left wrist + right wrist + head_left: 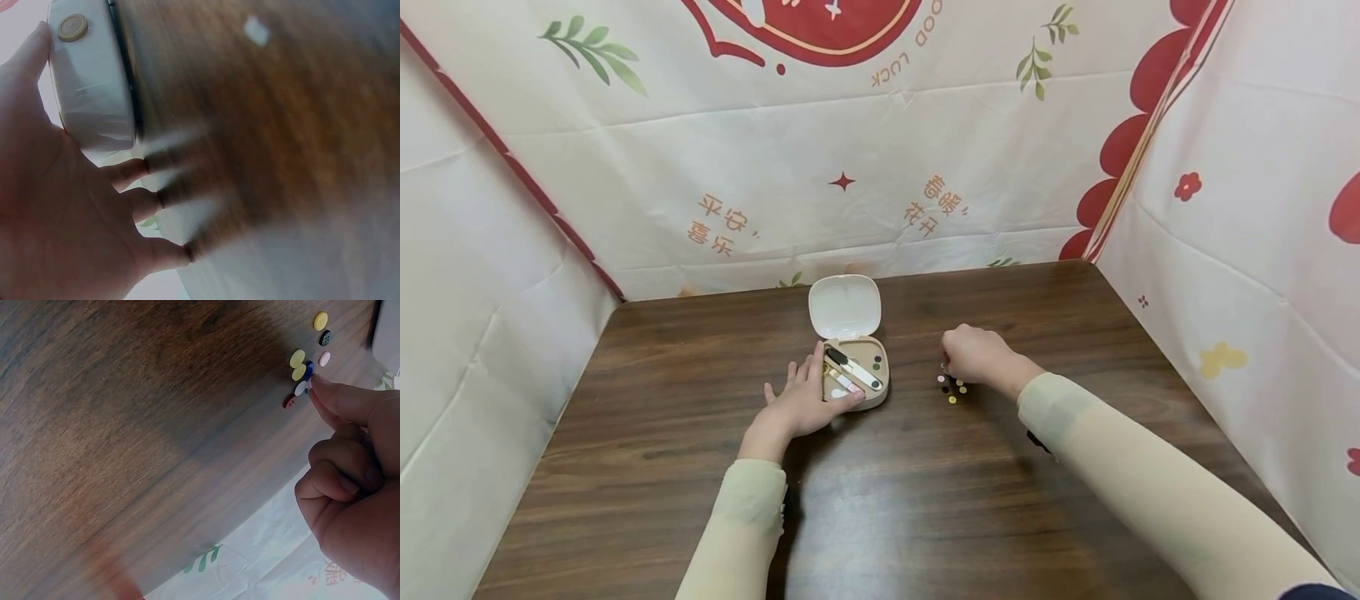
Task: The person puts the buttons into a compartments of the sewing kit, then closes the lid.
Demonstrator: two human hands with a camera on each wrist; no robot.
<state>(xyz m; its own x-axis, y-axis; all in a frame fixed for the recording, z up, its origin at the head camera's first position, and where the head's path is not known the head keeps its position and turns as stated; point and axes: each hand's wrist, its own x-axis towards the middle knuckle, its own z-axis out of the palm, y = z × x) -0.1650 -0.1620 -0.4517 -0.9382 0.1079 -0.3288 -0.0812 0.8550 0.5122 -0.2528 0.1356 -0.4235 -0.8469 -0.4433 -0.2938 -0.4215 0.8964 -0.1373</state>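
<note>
A small beige case (882,392) stands on the table with its white lid (845,307) raised. Inside lie a slim white tool with a black end (861,372), a yellow-and-pink item and several buttons. My left hand (797,407) rests against the case, thumb along the front edge and index finger along the left side; its other fingers spread straight onto the table. To the right, my right hand (979,354) is lowered over loose buttons, including a yellow button (320,320) and a red button (289,401). Its thumb and index fingertip pinch a small button, mostly hidden.
The brown wooden table (700,500) ends at a printed white cloth (842,142) behind, with more cloth at both sides. In the left wrist view, a round tan knob (73,27) shows on the case's wall.
</note>
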